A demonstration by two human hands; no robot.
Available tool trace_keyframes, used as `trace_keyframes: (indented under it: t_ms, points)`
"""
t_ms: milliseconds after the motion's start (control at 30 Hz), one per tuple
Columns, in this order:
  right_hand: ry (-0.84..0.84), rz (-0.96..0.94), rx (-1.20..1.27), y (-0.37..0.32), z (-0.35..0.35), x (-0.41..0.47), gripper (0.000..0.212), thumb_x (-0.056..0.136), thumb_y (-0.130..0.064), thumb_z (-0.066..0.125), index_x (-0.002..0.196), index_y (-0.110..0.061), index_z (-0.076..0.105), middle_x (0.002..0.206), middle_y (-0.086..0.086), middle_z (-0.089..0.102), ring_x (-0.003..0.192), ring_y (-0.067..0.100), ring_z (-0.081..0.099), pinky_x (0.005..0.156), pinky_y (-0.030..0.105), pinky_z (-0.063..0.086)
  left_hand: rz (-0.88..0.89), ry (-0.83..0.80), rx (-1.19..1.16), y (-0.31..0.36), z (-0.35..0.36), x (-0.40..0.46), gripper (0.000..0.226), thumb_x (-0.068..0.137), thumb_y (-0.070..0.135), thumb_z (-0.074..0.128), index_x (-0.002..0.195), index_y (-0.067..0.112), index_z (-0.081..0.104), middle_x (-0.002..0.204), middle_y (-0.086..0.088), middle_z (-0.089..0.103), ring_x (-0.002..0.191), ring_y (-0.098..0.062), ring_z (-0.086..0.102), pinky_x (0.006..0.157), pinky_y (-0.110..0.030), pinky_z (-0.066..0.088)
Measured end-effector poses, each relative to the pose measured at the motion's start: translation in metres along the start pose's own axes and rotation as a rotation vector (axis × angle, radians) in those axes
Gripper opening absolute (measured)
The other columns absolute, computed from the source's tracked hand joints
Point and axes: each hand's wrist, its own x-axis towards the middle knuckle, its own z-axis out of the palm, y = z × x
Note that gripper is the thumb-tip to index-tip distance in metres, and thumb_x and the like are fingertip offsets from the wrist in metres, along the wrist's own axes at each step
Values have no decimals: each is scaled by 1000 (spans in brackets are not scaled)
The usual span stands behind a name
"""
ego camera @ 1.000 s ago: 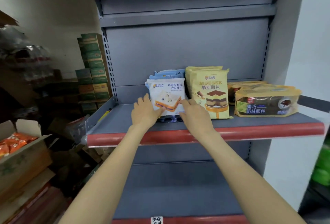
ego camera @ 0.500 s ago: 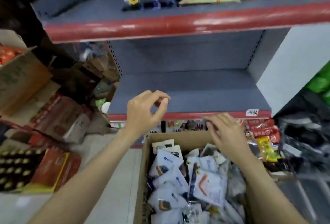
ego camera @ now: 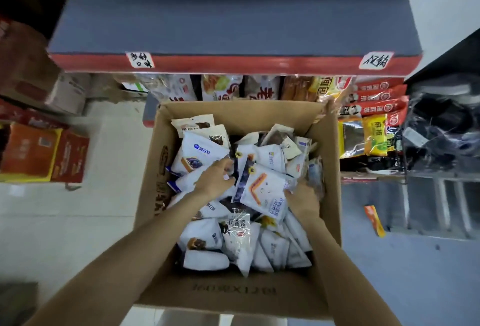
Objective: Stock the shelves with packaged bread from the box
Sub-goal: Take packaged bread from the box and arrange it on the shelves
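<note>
An open cardboard box (ego camera: 233, 297) stands on the floor below me, filled with several white packaged breads. Both my hands are inside it. My left hand (ego camera: 215, 179) grips the left edge of a white bread pack with a sandwich picture (ego camera: 265, 193). My right hand (ego camera: 302, 197) holds the same pack at its right edge, fingers partly hidden under it. The pack lies tilted on top of the pile. Above the box, a grey shelf with a red front strip (ego camera: 233, 63) stretches across the view with nothing on the part I see.
Under the grey shelf, a lower row (ego camera: 220, 88) holds other packaged breads. Red and yellow snack packs (ego camera: 374, 118) lie right of the box. Red and orange cartons (ego camera: 44, 151) stand on the floor at left. A small orange packet (ego camera: 374, 220) lies on the floor at right.
My view dropped from the upper shelf to the box. Both hands left the pack set on the shelf, came down into the box and closed on a white bread pack.
</note>
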Motion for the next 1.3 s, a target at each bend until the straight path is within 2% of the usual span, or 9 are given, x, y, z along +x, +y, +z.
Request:
trace_keyframes:
  t_ms: [167, 333, 467, 533, 700, 867, 1033, 1167, 1300]
  points:
    - [26, 171, 152, 6, 29, 16, 59, 92, -33, 55, 130, 0, 25, 118, 19, 57, 107, 38, 58, 80, 38, 47, 61, -37, 96, 1, 51, 39, 65, 86, 18, 64, 143, 18, 33, 146, -10, 31, 134, -28, 33, 103, -35, 35]
    - [-23, 288, 445, 18, 62, 19, 45, 81, -32, 67, 112, -5, 49, 101, 10, 63, 97, 33, 62, 74, 38, 50, 141, 188, 166, 12, 55, 79, 60, 88, 12, 59, 142, 12, 33, 149, -12, 25, 140, -30, 19, 110, -40, 30]
    - [-13, 186, 557, 29, 69, 16, 36, 86, -22, 64, 116, -8, 53, 119, 11, 62, 109, 31, 57, 85, 34, 47, 66, 26, 480, 15, 41, 106, 60, 90, 16, 54, 144, 15, 29, 144, -15, 30, 132, -37, 30, 103, -41, 32]
    - [48, 126, 537, 32, 63, 5, 31, 92, -20, 56, 119, -7, 53, 118, 11, 63, 107, 31, 59, 79, 29, 44, 62, -59, 609, 15, 36, 112, 61, 90, 24, 57, 143, 14, 30, 137, -17, 34, 126, -39, 34, 98, -42, 36]
    - [300, 75, 364, 40, 44, -40, 26, 97, -25, 45, 112, -4, 47, 91, 19, 67, 79, 38, 64, 59, 37, 48, 208, -129, 576, 18, 21, 113, 46, 92, 30, 57, 132, 9, 46, 132, -19, 41, 122, -36, 36, 96, -40, 33]
    - [519, -14, 123, 52, 28, -68, 19, 97, -22, 44, 95, -3, 46, 65, 14, 64, 54, 35, 61, 48, 27, 31, 335, -182, 461, 15, 28, 100, 47, 90, 39, 59, 123, 11, 43, 119, -12, 58, 96, -30, 59, 73, -35, 43]
    - [541, -105, 93, 55, 30, -69, 14, 94, -18, 51, 88, -7, 47, 55, 8, 59, 42, 29, 56, 41, 19, 28, 475, -14, 527, 23, 46, 101, 46, 88, 45, 59, 127, 20, 54, 125, -8, 56, 118, -32, 49, 94, -38, 38]
    - [500, -125, 133, 51, 30, -73, 16, 95, -22, 50, 88, -7, 50, 62, 9, 61, 50, 32, 58, 46, 27, 35, 546, 180, 368, 25, 51, 93, 20, 86, 34, 66, 91, 14, 69, 97, -4, 65, 95, -26, 60, 64, -29, 44]
    - [494, -198, 182, 47, 21, -75, 14, 95, -21, 52, 89, -8, 54, 65, 8, 61, 55, 31, 59, 47, 31, 40, 593, 303, 239, 25, 35, 69, 28, 86, 40, 60, 80, 15, 68, 82, 0, 63, 72, -19, 62, 50, -28, 46]
